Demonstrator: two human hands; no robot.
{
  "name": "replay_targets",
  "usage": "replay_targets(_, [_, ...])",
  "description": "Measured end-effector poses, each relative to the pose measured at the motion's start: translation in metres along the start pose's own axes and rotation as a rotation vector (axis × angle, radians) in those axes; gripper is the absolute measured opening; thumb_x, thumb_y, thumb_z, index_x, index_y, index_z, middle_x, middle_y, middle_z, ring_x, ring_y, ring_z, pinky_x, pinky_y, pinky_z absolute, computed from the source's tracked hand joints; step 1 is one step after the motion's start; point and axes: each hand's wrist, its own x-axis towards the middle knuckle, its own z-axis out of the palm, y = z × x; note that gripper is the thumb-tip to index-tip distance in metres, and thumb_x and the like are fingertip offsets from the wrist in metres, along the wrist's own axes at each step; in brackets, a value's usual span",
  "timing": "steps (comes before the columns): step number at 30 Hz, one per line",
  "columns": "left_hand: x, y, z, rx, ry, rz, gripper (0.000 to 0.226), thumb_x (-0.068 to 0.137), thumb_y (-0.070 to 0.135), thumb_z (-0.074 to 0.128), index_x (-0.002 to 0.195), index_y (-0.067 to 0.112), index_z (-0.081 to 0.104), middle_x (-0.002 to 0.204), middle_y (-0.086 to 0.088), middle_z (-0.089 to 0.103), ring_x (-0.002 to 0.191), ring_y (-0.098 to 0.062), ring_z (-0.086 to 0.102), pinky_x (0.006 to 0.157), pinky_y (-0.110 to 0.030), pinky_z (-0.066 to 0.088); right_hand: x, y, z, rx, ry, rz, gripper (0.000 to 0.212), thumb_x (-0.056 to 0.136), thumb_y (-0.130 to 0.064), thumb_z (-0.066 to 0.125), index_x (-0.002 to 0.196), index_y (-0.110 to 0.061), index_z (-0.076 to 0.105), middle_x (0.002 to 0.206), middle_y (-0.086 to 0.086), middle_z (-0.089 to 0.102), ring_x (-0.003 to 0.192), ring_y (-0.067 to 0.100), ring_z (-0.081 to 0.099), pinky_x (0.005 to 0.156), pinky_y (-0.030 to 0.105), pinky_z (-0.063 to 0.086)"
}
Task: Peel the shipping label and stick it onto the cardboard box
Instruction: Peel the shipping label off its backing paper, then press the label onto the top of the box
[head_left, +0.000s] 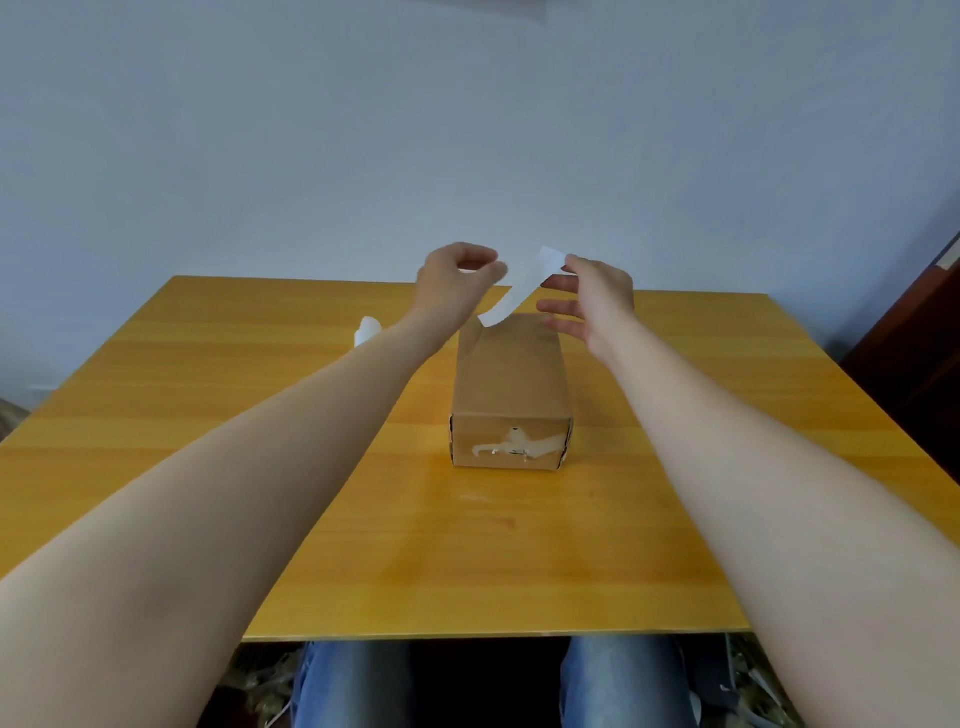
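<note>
A brown cardboard box (510, 384) lies lengthwise in the middle of the yellow wooden table (208, 467), with torn tape remains on its near end face. Above the box's far end, both hands hold a white shipping label (519, 288) in the air. My left hand (454, 283) pinches one edge of the label between thumb and forefinger. My right hand (589, 301) pinches the label's upper right corner, its other fingers spread. The strip's lower end hangs close to the box top; whether it touches is unclear.
A small white piece of paper (368, 328) lies on the table, left of the box, partly hidden behind my left forearm. A dark wooden door or cabinet (919, 353) stands at the right. A pale wall rises behind the table. My knees show below the near edge.
</note>
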Motion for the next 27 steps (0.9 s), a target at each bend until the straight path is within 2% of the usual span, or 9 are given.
replay_targets(3, [-0.003,0.000,0.011,0.095,-0.117,0.073,0.045,0.090,0.042,0.075,0.128,0.020,0.068,0.119,0.011,0.067,0.108,-0.005,0.062,0.086,-0.018,0.047,-0.005,-0.004,0.006,-0.040,-0.048,-0.023,0.021,0.106,-0.026,0.054,0.113,-0.012,0.067,0.095,0.008,0.080,0.069,0.027,0.076,0.065,0.042,0.067])
replay_targets(5, [-0.004,-0.002,0.014,0.103,-0.146,0.083,0.048,0.089,0.042,0.076,0.131,0.020,0.065,0.120,0.010,0.066,0.109,-0.006,0.062,0.087,-0.022,0.050,-0.008,-0.006,0.008,-0.047,-0.081,-0.038,0.021,0.106,-0.026,0.054,0.108,-0.011,0.067,0.095,0.009,0.079,0.068,0.027,0.077,0.067,0.044,0.067])
replay_targets(7, [-0.004,-0.002,0.016,0.065,-0.147,0.064,0.042,0.090,0.032,0.074,0.129,0.019,0.064,0.117,0.008,0.068,0.109,-0.009,0.065,0.086,-0.026,0.053,-0.010,-0.008,0.009,-0.064,-0.120,-0.051,0.025,0.105,-0.030,0.053,0.109,-0.010,0.068,0.097,0.009,0.081,0.071,0.028,0.079,0.067,0.045,0.067])
replay_targets(11, [-0.004,0.000,0.014,-0.007,-0.104,0.012,0.032,0.098,0.014,0.063,0.129,0.013,0.064,0.117,0.000,0.069,0.101,-0.013,0.070,0.071,-0.022,0.054,-0.009,-0.008,0.005,-0.111,-0.146,-0.071,0.035,0.104,-0.042,0.055,0.110,-0.011,0.070,0.097,0.004,0.082,0.070,0.026,0.077,0.064,0.043,0.067])
replay_targets(14, [-0.005,0.005,0.010,-0.132,-0.119,-0.107,0.036,0.098,0.003,0.057,0.132,0.014,0.060,0.112,0.000,0.073,0.087,-0.014,0.073,0.064,-0.026,0.060,-0.001,-0.001,-0.001,-0.193,-0.087,-0.100,0.018,0.101,-0.033,0.065,0.106,-0.017,0.072,0.102,0.004,0.075,0.073,0.021,0.068,0.066,0.040,0.063])
replay_targets(16, [-0.007,0.008,0.009,-0.213,-0.132,-0.163,0.036,0.097,0.002,0.057,0.130,0.016,0.060,0.104,0.001,0.075,0.082,-0.016,0.074,0.068,-0.034,0.064,0.003,0.005,-0.003,-0.263,-0.103,-0.048,0.012,0.097,-0.029,0.071,0.104,-0.020,0.074,0.103,0.003,0.071,0.077,0.022,0.064,0.067,0.039,0.059])
replay_targets(20, [-0.008,0.010,0.008,-0.306,-0.137,-0.231,0.038,0.096,0.001,0.057,0.129,0.019,0.061,0.102,-0.001,0.076,0.079,-0.016,0.074,0.065,-0.033,0.062,0.004,0.009,-0.006,-0.317,-0.173,0.067,0.020,0.092,-0.030,0.077,0.105,-0.014,0.076,0.095,0.005,0.074,0.073,0.025,0.063,0.067,0.036,0.055])
replay_targets(24, [-0.007,0.007,0.007,-0.315,-0.150,-0.268,0.039,0.096,0.002,0.058,0.131,0.020,0.061,0.107,-0.005,0.077,0.085,-0.020,0.075,0.072,-0.038,0.064,0.004,0.010,-0.010,-0.316,-0.179,0.080,0.015,0.089,-0.025,0.080,0.099,-0.014,0.076,0.081,0.003,0.072,0.062,0.021,0.063,0.060,0.032,0.055])
replay_targets(27, [-0.006,0.002,0.008,-0.286,-0.162,-0.286,0.039,0.096,0.002,0.059,0.129,0.021,0.061,0.111,-0.007,0.076,0.087,-0.021,0.075,0.070,-0.038,0.064,0.003,0.010,-0.011,-0.331,-0.166,0.088,0.013,0.088,-0.026,0.081,0.094,-0.017,0.076,0.076,0.001,0.072,0.057,0.019,0.063,0.055,0.027,0.052])
